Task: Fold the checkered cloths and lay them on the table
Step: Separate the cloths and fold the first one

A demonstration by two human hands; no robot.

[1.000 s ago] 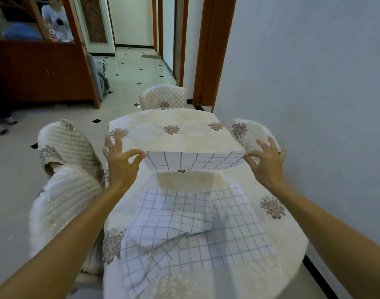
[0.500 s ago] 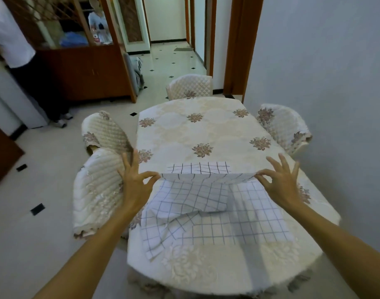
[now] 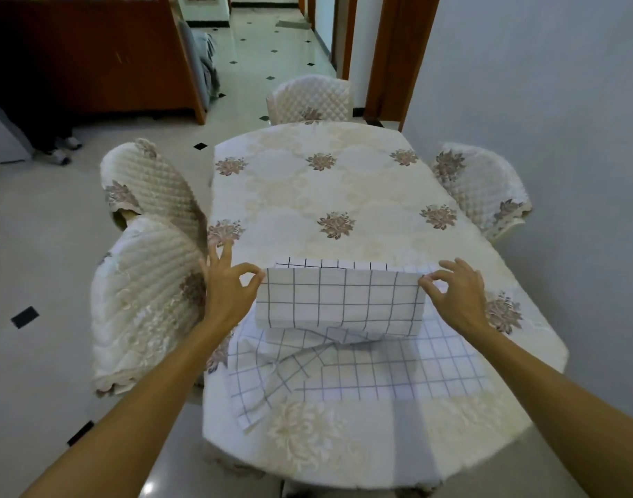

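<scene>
Head view: the table [image 3: 308,195], under a pale flowered covering, fills the middle of the picture, and the task's things are at its near end. A second checkered cloth [image 3: 397,368] lies there, flat on its right part but rumpled and turned over on its left. Above it hangs the held checkered cloth [image 3: 340,301], doubled, with a back layer showing behind its top edge. I cannot tell if its lower edge touches the cloth below.

The left hand [image 3: 228,292] pinches the top left corner between thumb and first finger, the other fingers spread. The right hand [image 3: 455,296] pinches the top right corner in the same way.

I think the main danger is in this light grip – only two fingertips hold each corner, so the back layer may slip out and the fold would open. If the cloth is laid straight down, it would land on the rumpled cloth and take its creases, or drag it. The rumpled corner reaches close to the near left edge of the table and could slide off when pulled.

For room, the far half of the table is the best place. The wall [image 3: 541,102] stands close on the right, and two padded chairs [image 3: 146,300] press near the left edge – so the elbows have little space on the sides.
</scene>
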